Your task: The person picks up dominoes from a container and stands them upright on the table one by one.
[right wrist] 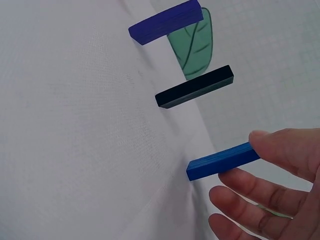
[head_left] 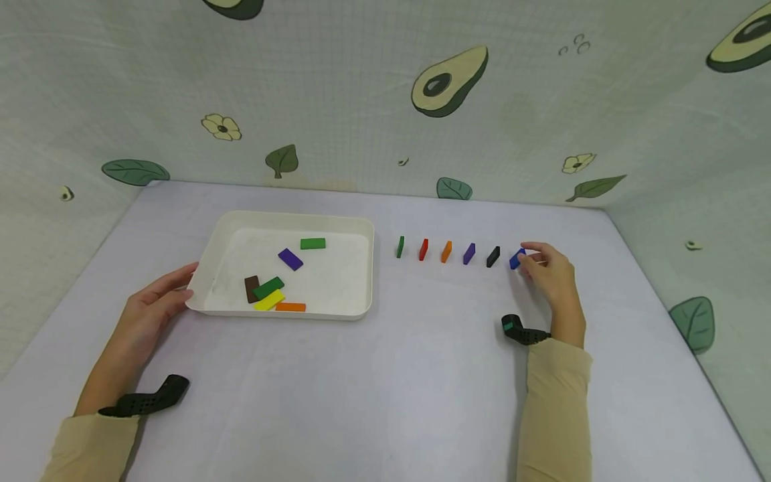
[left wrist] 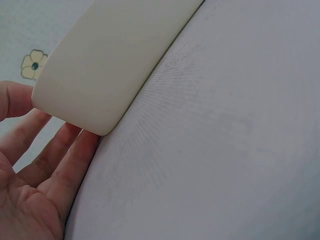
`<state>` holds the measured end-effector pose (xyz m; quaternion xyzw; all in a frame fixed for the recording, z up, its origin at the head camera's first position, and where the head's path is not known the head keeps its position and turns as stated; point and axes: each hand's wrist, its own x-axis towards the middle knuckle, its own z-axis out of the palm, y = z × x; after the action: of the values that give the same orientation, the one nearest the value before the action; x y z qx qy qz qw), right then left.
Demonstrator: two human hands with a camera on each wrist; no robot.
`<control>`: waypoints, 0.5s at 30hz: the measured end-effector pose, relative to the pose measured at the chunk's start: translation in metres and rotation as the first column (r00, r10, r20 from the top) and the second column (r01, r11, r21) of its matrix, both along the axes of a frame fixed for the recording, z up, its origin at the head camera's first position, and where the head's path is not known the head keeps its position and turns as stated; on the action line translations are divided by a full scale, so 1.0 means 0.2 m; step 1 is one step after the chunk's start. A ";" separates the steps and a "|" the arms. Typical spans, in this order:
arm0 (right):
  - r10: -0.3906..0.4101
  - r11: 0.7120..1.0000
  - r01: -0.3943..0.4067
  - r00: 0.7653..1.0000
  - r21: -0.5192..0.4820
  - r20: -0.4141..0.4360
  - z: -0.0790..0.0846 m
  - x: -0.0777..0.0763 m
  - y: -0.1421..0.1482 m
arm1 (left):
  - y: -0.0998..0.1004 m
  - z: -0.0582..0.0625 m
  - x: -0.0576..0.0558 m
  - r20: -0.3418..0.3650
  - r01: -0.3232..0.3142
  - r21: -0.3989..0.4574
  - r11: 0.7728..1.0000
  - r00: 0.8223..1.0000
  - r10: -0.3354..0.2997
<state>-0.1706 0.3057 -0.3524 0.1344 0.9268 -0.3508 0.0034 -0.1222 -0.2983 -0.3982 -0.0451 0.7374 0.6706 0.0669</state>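
My right hand (head_left: 549, 271) pinches a blue domino block (right wrist: 220, 162) between thumb and fingers, at the right end of a row of standing dominoes. The black domino (right wrist: 195, 87) stands just left of it, then a purple one (head_left: 469, 254), an orange one (head_left: 446, 252), a red one (head_left: 423, 250) and a dark green one (head_left: 400, 247). The blue block's lower end is close to the white tabletop. At the left, my left hand (head_left: 150, 309) touches the end of a white tray (head_left: 337, 288) with fairly straight fingers, its thumb near the rim.
Lying in the tray are green (head_left: 312, 244), purple (head_left: 291, 259), brown (head_left: 251, 289), dark green (head_left: 268, 288), yellow (head_left: 269, 300) and orange (head_left: 291, 307) dominoes. Behind the table hangs a pale cloth (head_left: 349, 94) with avocado and leaf prints. Each wrist wears a black camera mount (head_left: 150, 398).
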 end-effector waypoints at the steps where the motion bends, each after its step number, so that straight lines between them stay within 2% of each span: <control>1: 0.003 1.000 -0.003 1.000 -0.001 -0.002 0.00 0.00 0.00 | 0.00 0.00 0.00 -0.004 -0.001 0.008 1.000 1.000 0.001; 4: 0.008 1.000 -0.008 1.000 -0.005 -0.001 0.00 0.00 0.00 | 0.00 0.00 0.00 -0.012 -0.002 0.040 0.999 1.000 0.002; 15: 0.018 1.000 -0.018 1.000 -0.007 0.002 0.00 0.00 0.01 | 0.01 0.01 0.00 -0.023 0.006 0.065 0.998 1.000 -0.005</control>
<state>-0.1707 0.3071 -0.3525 0.1265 0.9268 -0.3536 0.0081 -0.1215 -0.2971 -0.3968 -0.0332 0.7161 0.6944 0.0618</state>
